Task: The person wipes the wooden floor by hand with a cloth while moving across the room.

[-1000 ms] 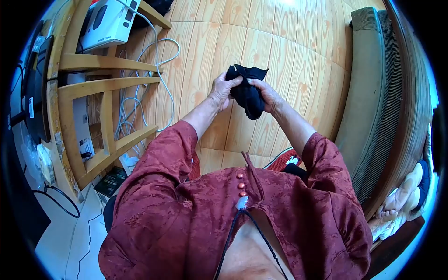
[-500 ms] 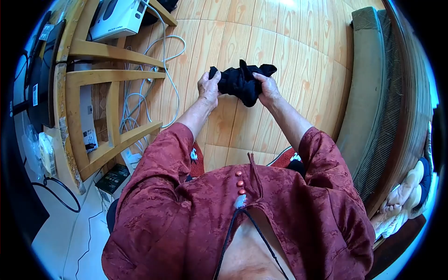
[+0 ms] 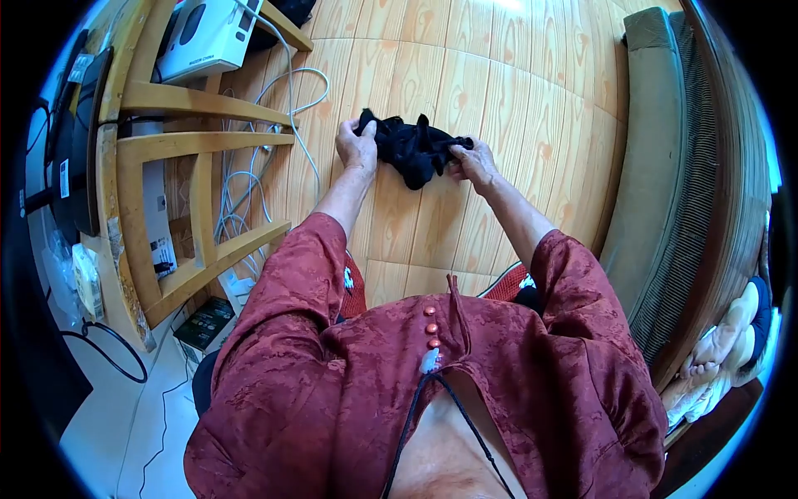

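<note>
Bunched black cloth (image 3: 411,150) hangs between my two hands, above the wood-patterned floor (image 3: 416,216). It looks like a soft garment, but its folds hide what kind. My left hand (image 3: 357,145) is closed on the cloth's left end, with a bit sticking up past the thumb. At the other end, my right hand (image 3: 474,160) pinches a thin edge between thumb and fingers. The middle sags in a loose lump below the hands.
On the left stands a wooden chair frame (image 3: 199,141), with a white box (image 3: 199,41) behind its bars. White cables (image 3: 241,183) lie coiled on the floor beside it. A long cushioned seat (image 3: 652,166) runs along the right. Red shoes (image 3: 353,287) show under me.
My left hand has moved a little left and the cloth has shifted with it. The right end is drawn thinner, and the bundle is more spread out than before.
</note>
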`<state>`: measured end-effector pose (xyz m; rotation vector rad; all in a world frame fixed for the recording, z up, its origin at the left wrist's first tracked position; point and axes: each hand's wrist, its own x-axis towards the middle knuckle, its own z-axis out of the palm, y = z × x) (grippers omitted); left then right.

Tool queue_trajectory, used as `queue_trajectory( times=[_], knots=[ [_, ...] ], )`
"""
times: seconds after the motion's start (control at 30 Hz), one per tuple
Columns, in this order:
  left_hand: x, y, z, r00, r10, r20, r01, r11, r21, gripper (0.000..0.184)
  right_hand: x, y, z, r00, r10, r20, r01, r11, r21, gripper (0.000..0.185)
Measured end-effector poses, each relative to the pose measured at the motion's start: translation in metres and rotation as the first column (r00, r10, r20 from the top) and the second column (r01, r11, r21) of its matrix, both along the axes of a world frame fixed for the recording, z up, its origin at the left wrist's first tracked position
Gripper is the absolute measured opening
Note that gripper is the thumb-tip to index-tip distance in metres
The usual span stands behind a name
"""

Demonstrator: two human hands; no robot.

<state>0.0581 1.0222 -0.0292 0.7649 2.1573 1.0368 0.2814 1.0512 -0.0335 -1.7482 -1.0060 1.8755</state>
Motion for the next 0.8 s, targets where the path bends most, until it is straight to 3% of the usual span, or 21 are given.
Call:
queue_trajectory(
  times=[0.07,0.13,0.2,0.23,0.27,0.37,0.4,0.5,0.53,0.6,0.63,0.67,0.73,0.8],
  knots=[
    [0.008,0.000,0.005,0.943,-0.142,-0.300,0.124,0.989,-0.080,0.080,0.002,0.002,-0.006,0.999,0.027,0.038,-0.027,1.000,-0.001,0.020],
    [0.024,-0.010,0.018,0.854,-0.475,-0.212,0.472,0.879,-0.069,0.120,-0.002,0.003,-0.002,0.986,-0.036,0.164,0.030,0.999,0.037,0.022],
    [0.047,-0.025,0.025,0.655,-0.640,-0.401,0.639,0.753,-0.159,0.130,-0.010,0.006,0.007,0.963,-0.116,0.241,0.106,0.993,0.056,0.023],
    [0.055,-0.028,0.024,0.607,-0.704,-0.369,0.679,0.700,-0.219,0.138,-0.015,0.009,0.014,0.952,-0.164,0.258,0.155,0.986,0.055,0.024],
    [0.060,-0.027,0.019,0.577,-0.724,-0.379,0.694,0.679,-0.240,0.138,-0.017,0.011,0.016,0.938,-0.211,0.277,0.204,0.978,0.054,0.025],
    [0.065,-0.009,0.005,0.485,-0.711,-0.509,0.686,0.671,-0.283,0.127,-0.018,0.028,-0.050,0.949,-0.185,0.257,0.157,0.980,0.126,0.028],
    [0.065,0.000,0.001,0.454,-0.688,-0.566,0.687,0.675,-0.269,0.124,-0.025,0.036,-0.047,0.953,-0.139,0.268,0.121,0.989,0.082,0.029],
    [0.059,0.033,0.010,0.483,-0.713,-0.508,0.615,0.689,-0.383,0.117,-0.035,0.057,-0.022,0.988,-0.136,-0.076,0.136,0.991,-0.002,0.039],
    [0.057,0.043,0.011,0.486,-0.719,-0.497,0.587,0.690,-0.424,0.118,-0.032,0.061,-0.008,0.992,-0.096,-0.077,0.097,0.995,0.003,0.043],
    [0.051,0.059,0.007,0.557,-0.679,-0.478,0.517,0.734,-0.440,0.125,-0.008,0.068,-0.038,0.974,0.033,0.223,-0.107,0.938,0.329,0.045],
    [0.053,0.068,0.018,0.605,-0.669,-0.432,0.470,0.738,-0.484,0.129,0.004,0.066,-0.010,0.892,0.022,0.451,-0.247,0.860,0.446,0.049],
    [0.056,0.076,0.025,0.652,-0.652,-0.387,0.424,0.736,-0.528,0.133,0.025,0.064,-0.034,0.776,-0.139,0.616,-0.396,0.652,0.646,0.052],
    [0.067,0.091,0.020,0.770,-0.542,-0.337,0.328,0.790,-0.518,0.141,0.063,0.063,-0.031,0.616,-0.167,0.770,-0.543,0.618,0.569,0.057],
    [0.078,0.105,0.022,0.772,-0.552,-0.317,0.293,0.750,-0.593,0.140,0.099,0.058,-0.071,0.604,-0.272,0.749,-0.551,0.536,0.640,0.067]
  ],
)
